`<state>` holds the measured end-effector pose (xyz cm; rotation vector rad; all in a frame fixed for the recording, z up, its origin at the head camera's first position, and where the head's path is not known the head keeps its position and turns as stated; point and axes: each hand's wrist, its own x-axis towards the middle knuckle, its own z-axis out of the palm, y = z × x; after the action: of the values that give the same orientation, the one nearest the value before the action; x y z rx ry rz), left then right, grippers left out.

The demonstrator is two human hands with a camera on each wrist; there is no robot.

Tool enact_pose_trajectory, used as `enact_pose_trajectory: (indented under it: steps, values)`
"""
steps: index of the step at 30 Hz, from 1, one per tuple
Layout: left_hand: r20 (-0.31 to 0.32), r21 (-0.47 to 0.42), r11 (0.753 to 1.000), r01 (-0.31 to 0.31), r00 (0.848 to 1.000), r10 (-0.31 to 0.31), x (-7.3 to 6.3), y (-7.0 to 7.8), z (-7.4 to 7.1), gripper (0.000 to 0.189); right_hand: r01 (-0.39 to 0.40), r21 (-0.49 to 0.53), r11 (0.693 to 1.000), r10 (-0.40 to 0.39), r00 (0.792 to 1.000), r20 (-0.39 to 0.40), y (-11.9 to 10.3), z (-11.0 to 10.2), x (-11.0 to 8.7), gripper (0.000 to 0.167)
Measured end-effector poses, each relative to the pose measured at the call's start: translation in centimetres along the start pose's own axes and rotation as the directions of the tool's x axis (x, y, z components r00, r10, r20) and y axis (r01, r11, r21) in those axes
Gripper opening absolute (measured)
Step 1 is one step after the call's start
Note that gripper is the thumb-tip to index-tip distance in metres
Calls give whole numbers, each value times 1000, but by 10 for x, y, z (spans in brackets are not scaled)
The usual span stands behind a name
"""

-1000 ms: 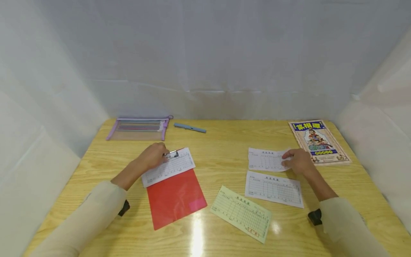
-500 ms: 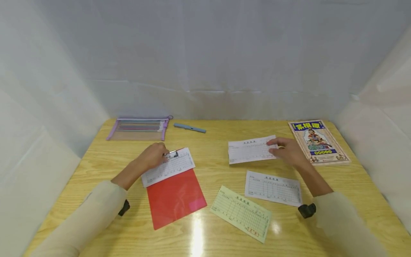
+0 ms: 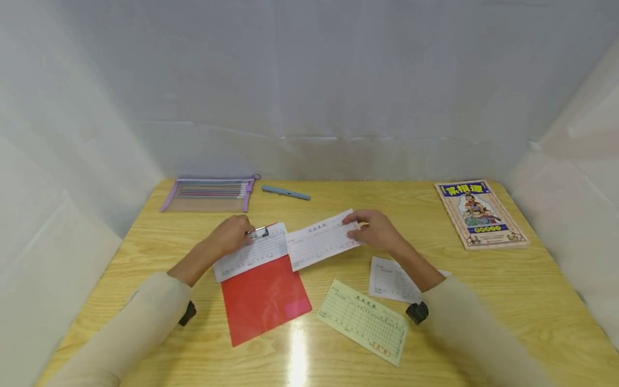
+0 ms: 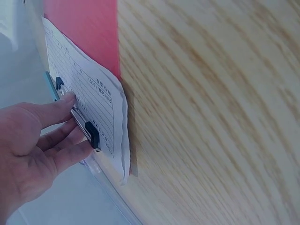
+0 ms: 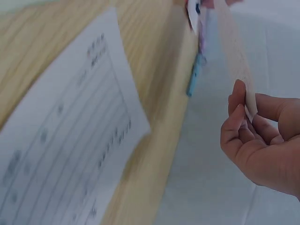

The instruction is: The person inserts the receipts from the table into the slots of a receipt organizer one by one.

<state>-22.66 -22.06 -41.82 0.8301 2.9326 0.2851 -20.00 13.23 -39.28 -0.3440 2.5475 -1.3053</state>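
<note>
At the top of a red clipboard (image 3: 263, 301), my left hand (image 3: 232, 234) pinches the metal clip (image 4: 83, 123), thumb on top and fingers underneath. White printed forms (image 3: 256, 252) lie across the board's upper part, under the clip. To the right, my right hand (image 3: 374, 231) holds another white printed form (image 3: 319, 242) by its right end, between thumb and fingers. That form's left end reaches the right edge of the clipped forms in the head view. The right wrist view shows the held paper (image 5: 234, 51) nearly edge-on.
A yellow form (image 3: 365, 322) lies right of the clipboard. Another white form (image 3: 391, 279) is partly covered by my right forearm. Along the back are a purple-edged pouch (image 3: 210, 194) of pencils, a blue pen (image 3: 285, 192) and, far right, an illustrated booklet (image 3: 479, 215).
My right hand has lifted the white form off the right side of the table and carried it left to the clipboard, tilting it. My left hand has stayed at the clip.
</note>
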Motion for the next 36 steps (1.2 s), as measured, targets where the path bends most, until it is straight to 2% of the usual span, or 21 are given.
enact_pose_trajectory:
  steps: [3,7,12,18,25,30,36]
  values:
    - [3,-4,1000,11,1000,-11,0,1,0,5,-4,-34,999,4,1000,18,-13,21,9,25]
    - [16,-12,1000,24,1000,-24,1,3,-1,5,-4,-31,1000,5,999,33,-22,46,22,25]
    - [23,-10,1000,22,1000,-22,1,3,-2,4,6,-20,1000,-6,1000,31,-31,72,34,22]
    - [14,-7,1000,9,1000,-9,0,2,-3,4,6,-39,999,-3,997,77,-43,98,45,22]
    - [7,-7,1000,-26,1000,26,0,0,-2,4,-75,6,997,74,993,93,-53,116,55,22]
    - [10,-6,999,-45,999,45,0,0,-2,5,-58,-56,997,62,996,61,-59,123,62,22]
    - [29,0,999,-33,999,33,-2,1,-2,4,-48,-115,992,54,997,55,-59,130,67,23]
